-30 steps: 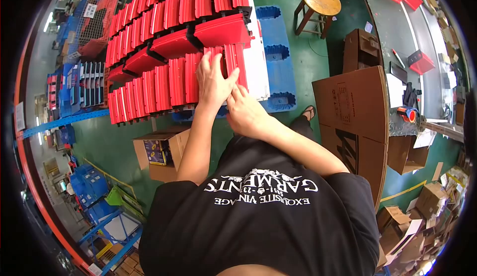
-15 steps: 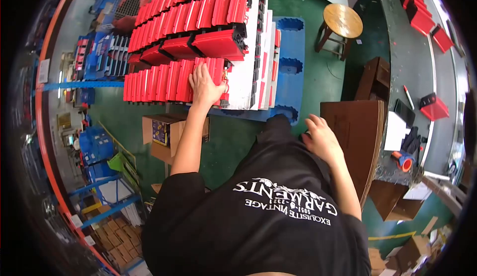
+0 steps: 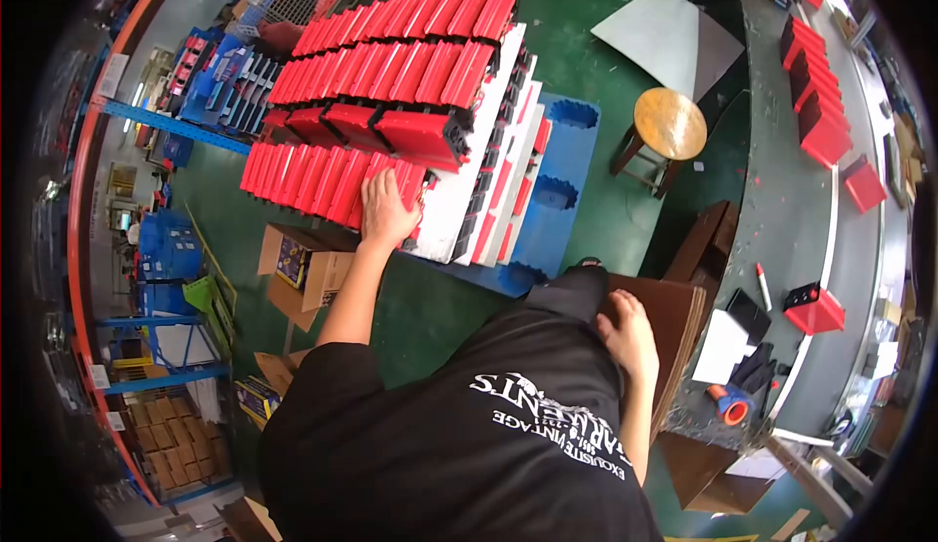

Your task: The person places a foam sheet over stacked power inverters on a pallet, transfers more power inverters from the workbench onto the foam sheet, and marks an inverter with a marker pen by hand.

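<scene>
My left hand (image 3: pixel 388 212) rests on the near right end of a row of red plastic cases (image 3: pixel 298 179), its fingers over the top and its thumb at the end face. More red cases with black ends stand in rows behind, and some lie flat. They sit on a white board (image 3: pixel 445 218), above further layers of boards and red cases on a blue pallet (image 3: pixel 562 151). My right hand (image 3: pixel 630 337) hangs by my side with its fingers apart and nothing in it. It is nearest to a brown cardboard panel (image 3: pixel 664 298), and I cannot tell whether they touch.
A round wooden stool (image 3: pixel 670 124) stands right of the pallet. On the grey workbench (image 3: pixel 772 186) are red cases, a marker (image 3: pixel 763 286), white paper (image 3: pixel 721 347) and an orange-and-blue tool (image 3: pixel 729 403). An open carton (image 3: pixel 327 276) is at left, near blue racking (image 3: pixel 176 130).
My view has turned, so the stack and bench appear shifted and tilted. My left hand stays at the end of the red row. My right hand has dropped slightly closer to my body.
</scene>
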### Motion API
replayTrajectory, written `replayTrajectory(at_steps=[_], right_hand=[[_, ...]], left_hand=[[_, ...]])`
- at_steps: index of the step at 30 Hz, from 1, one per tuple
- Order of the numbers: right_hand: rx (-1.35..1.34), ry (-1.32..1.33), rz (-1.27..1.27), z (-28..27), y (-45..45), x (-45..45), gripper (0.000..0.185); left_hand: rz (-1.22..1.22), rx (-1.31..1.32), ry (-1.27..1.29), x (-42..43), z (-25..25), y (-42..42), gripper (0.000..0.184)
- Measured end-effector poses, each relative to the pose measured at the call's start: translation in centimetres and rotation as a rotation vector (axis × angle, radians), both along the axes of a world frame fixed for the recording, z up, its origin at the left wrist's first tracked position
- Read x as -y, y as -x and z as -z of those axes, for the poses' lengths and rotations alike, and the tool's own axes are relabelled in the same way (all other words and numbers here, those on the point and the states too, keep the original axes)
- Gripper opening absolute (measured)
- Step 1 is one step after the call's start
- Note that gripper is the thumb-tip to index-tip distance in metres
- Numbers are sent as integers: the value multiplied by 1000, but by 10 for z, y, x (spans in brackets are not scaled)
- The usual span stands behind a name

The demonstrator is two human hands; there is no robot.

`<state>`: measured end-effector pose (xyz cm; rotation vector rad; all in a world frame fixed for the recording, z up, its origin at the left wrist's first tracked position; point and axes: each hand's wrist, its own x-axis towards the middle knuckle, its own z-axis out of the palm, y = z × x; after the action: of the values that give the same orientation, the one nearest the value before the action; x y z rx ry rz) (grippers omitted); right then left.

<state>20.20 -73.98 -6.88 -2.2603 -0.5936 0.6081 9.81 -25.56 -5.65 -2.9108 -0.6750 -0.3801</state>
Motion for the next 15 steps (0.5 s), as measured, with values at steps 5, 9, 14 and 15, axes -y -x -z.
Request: replayTrajectory(at_steps=[5, 9, 14, 15], right_hand=[[-103, 9, -139, -5, -78, 21, 50], [84, 36, 9, 23, -195, 67, 47], [6, -399, 700, 74, -428, 110, 20], [-8, -492, 912, 63, -471, 115, 13]], left_hand=[[-90, -29, 82, 11, -18, -18, 69], [-127, -77, 147, 0, 2, -19, 84], [-312, 66, 214, -14, 25, -13, 60], [-315, 117, 230, -28, 34, -4, 49]])
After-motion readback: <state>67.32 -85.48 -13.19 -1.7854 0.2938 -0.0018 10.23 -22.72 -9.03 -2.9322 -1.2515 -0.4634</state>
